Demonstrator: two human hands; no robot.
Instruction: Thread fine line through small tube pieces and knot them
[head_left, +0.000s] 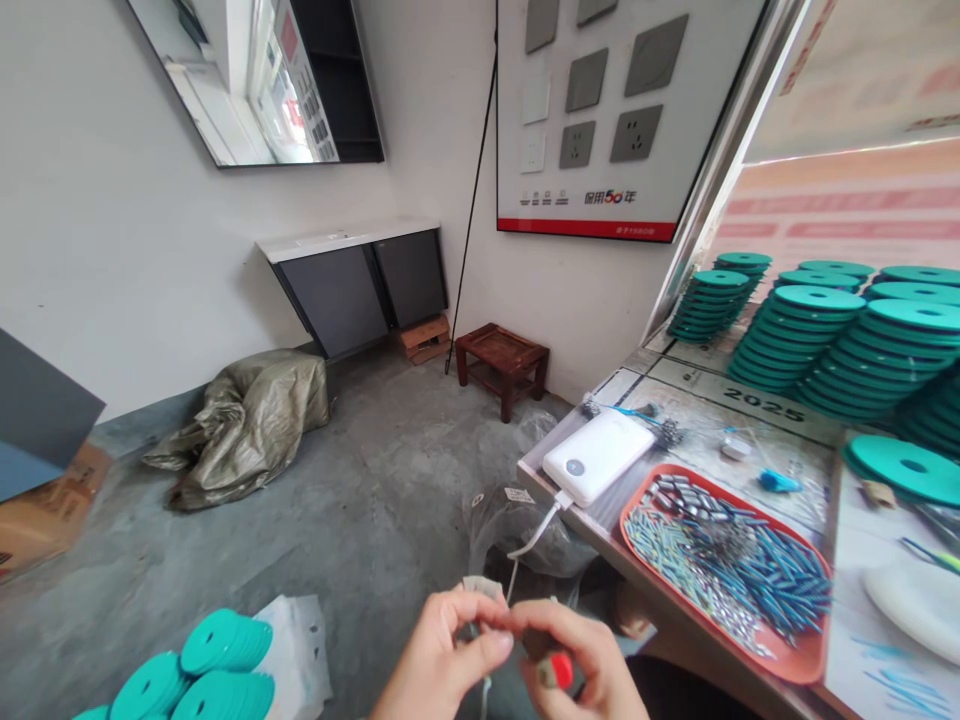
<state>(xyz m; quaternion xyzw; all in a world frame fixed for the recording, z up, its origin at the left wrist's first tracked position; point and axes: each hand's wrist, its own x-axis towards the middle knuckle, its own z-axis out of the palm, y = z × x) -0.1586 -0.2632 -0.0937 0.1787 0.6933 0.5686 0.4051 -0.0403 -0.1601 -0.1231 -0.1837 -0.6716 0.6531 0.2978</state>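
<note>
Both my hands meet low at the bottom centre, below the table edge. My left hand [439,655] pinches a small grey-beige piece [480,588] between thumb and fingers. My right hand [577,660] grips a small object with a red end [559,670] sticking out of the fist. The fingertips of the two hands touch. A white cable [525,548] hangs down just behind them from a white power bank [596,455] on the table.
An orange tray [780,655] of several blue and silver pins sits on the table at right, with stacks of teal discs [817,335] behind it. More teal discs [217,665] lie on the floor at left. A wooden stool [501,365], a tarp bundle [247,420] and a grey cabinet [360,285] stand farther off.
</note>
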